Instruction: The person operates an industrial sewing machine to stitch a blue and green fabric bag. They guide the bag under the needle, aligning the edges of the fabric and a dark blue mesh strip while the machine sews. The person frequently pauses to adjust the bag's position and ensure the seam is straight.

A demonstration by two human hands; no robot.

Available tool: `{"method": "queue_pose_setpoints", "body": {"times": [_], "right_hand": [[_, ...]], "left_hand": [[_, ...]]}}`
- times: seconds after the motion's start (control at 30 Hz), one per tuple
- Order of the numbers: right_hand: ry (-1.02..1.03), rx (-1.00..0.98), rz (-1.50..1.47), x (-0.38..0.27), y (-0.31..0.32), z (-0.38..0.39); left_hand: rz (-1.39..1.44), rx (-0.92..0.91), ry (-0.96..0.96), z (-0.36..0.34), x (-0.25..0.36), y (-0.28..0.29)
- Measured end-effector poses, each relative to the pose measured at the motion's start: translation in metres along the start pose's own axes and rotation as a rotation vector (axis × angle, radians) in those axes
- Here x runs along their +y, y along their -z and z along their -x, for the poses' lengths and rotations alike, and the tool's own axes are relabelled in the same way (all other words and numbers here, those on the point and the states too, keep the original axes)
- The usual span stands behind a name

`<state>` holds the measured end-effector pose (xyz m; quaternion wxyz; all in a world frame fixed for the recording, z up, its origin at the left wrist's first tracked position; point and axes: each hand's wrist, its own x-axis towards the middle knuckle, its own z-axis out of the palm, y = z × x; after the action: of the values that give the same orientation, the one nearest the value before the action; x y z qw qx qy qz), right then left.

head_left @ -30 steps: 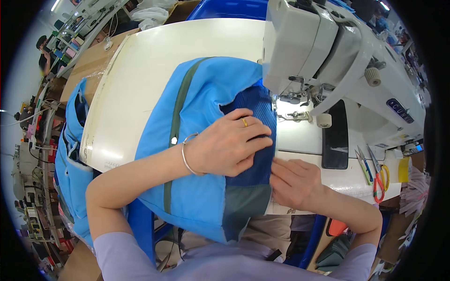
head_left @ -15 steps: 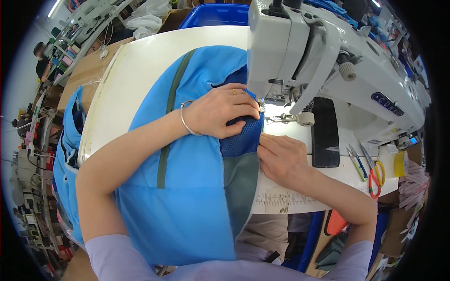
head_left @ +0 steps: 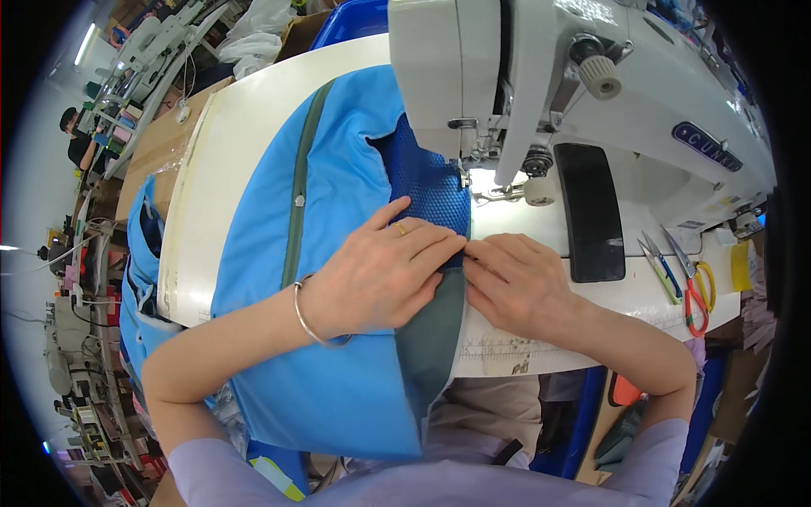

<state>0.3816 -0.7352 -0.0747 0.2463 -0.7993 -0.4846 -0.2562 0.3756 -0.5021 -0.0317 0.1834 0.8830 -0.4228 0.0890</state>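
Note:
My left hand [head_left: 384, 279], with a ring and a bracelet, rests on a light blue fabric piece [head_left: 312, 397], fingers bent toward its right edge. There my right hand [head_left: 515, 279] pinches the edge, fingertips meeting the left ones. The piece has a dark green strip [head_left: 301, 177], a dark blue mesh panel [head_left: 427, 194] and a grey-green lower panel [head_left: 427, 363]. The mesh edge lies at the presser foot of a white sewing machine [head_left: 439, 76], just above both hands; whether it is under the foot I cannot tell.
A black phone [head_left: 591, 211], snips [head_left: 663, 270] and scissors [head_left: 697, 304] lie right on the white table [head_left: 215, 118]. Another blue piece [head_left: 144, 253] hangs at the left. A blue bin [head_left: 342, 17] stands behind; a person [head_left: 80, 144] is at far upper left.
Since half a second ago, my left hand has moved down along the fabric to meet my right hand at the edge. More mesh shows above my fingers; the machine appears further left in view.

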Motion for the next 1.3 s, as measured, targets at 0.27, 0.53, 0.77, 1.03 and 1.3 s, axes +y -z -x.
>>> {"method": "queue_pose_setpoints", "body": {"times": [0.27,0.53,0.77,1.03,1.3], "right_hand": [[-0.061,-0.049,0.003,0.002,0.002,0.002],[-0.195,-0.151,0.082,0.008,0.0,0.0],[-0.324,-0.206,0.101,0.007,-0.003,-0.004],[0.107,-0.091,0.069,-0.009,0.005,0.014],[0.196,0.091,-0.046,-0.023,-0.008,0.011]], "left_hand": [[-0.025,0.049,-0.027,0.005,-0.012,-0.013],[-0.065,0.069,-0.184,-0.008,-0.05,-0.016],[-0.051,0.088,-0.207,-0.018,-0.068,-0.017],[-0.126,-0.014,-0.154,-0.016,-0.041,-0.002],[0.0,0.048,0.011,-0.005,-0.029,-0.008]]}}
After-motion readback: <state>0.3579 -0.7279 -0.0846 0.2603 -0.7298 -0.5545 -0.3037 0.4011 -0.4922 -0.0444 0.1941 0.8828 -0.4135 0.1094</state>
